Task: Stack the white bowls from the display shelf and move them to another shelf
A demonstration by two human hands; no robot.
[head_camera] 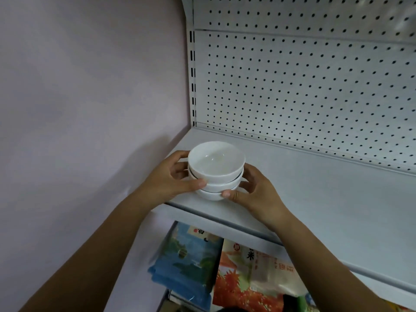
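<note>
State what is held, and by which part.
The stack of white bowls, gripped by its sides: left hand on the left, right hand lower right.

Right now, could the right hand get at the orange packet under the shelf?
Probably not yet: the right hand holds the stack of bowls, and the shelf lies between it and the orange packet below.

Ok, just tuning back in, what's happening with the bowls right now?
A person holds a stack of three white bowls between both hands: the left hand grips its left side, the right hand its right side, thumb at the bottom bowl. The stack is at the front left corner of a white shelf; whether it rests there or is just above it, I cannot tell. Printed bags lie on the level below.
</note>
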